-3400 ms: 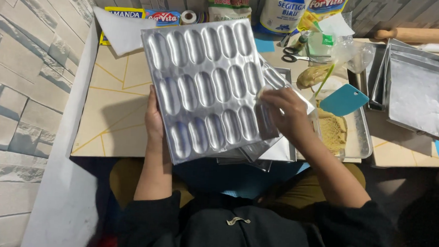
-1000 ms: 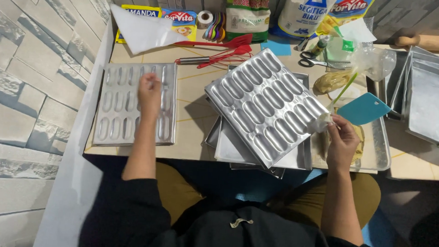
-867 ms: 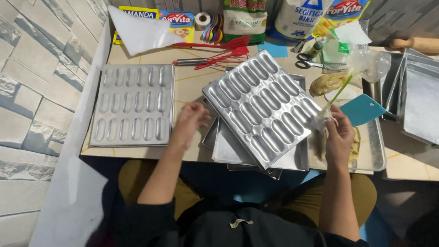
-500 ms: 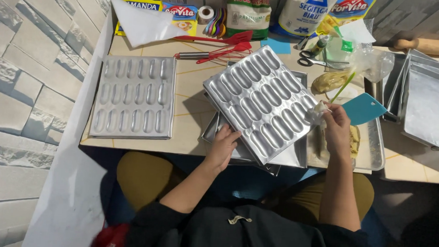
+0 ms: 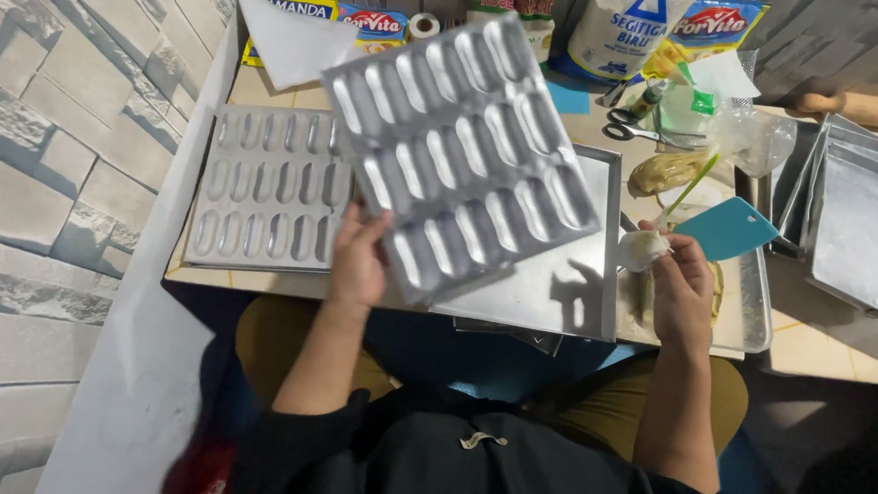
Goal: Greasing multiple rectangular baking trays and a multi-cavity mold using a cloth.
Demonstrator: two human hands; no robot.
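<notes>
Table (image 5: 267,93) carries a flat tray (image 5: 557,293) at centre and a second mould (image 5: 266,203) lying at left. Left hand (image 5: 358,258) grips the lower left edge of a mould (image 5: 459,153), held tilted above the tray. Right hand (image 5: 682,290) pinches a pale wad (image 5: 641,250) just beside a teal scraper (image 5: 728,227).

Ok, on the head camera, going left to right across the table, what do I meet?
Flat mould tray → left hand gripping the lifted mould tray → right hand pinching a white wad → teal scraper → stacked baking pans.
</notes>
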